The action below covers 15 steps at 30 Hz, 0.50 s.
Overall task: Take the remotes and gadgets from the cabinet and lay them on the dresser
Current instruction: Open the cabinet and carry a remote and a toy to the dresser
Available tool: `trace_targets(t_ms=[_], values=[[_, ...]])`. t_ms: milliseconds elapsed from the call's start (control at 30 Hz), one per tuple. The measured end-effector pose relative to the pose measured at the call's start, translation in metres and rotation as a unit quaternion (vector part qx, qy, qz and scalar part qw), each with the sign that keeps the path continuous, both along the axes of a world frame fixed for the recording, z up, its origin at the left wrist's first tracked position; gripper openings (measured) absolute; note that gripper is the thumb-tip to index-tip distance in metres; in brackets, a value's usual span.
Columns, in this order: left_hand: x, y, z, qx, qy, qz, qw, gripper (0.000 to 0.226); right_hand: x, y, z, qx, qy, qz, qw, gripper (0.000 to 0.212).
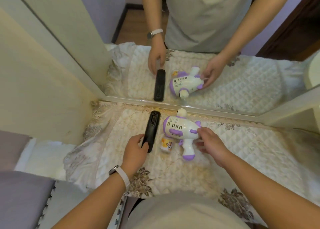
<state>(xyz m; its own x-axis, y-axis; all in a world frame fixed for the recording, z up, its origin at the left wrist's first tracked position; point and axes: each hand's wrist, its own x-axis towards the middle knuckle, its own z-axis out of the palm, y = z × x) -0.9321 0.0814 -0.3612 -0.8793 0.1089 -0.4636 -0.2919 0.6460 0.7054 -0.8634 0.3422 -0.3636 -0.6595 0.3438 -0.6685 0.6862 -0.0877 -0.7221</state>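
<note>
I see cream quilted cloth (242,150) spread flat, draping over left edge. Lace border (97,118) along its left side, brown flower embroidery (140,182) at near edge. Mirror (251,90) upright at back, pale frame strip (131,101) touching cloth. Cream panel (34,90) rises at left, meets mirror in corner. Lilac cushion (20,194) low left, beside cloth overhang. In reflection I make out wooden floor (138,21), lilac wall (107,3), dark door frame (294,29) at right.
</note>
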Motion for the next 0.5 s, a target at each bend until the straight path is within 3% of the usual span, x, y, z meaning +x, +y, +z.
trace_targets(t_ms=[133,267,367,500], values=[[0.025,0.003,0.022,-0.031,0.062,-0.007,0.998,0.043,0.014,0.01,0.014,0.089,0.034,0.061,0.994,0.029],[0.054,0.011,0.05,-0.073,0.14,-0.057,0.986,0.042,0.02,0.018,0.024,0.236,0.086,0.185,0.95,0.042],[0.073,0.012,0.065,-0.143,0.186,-0.094,0.968,0.047,0.022,0.015,0.035,0.311,0.147,0.274,0.898,0.044],[0.101,0.008,0.079,-0.241,0.23,-0.119,0.935,0.052,0.03,0.004,0.053,0.412,0.238,0.384,0.791,0.048]])
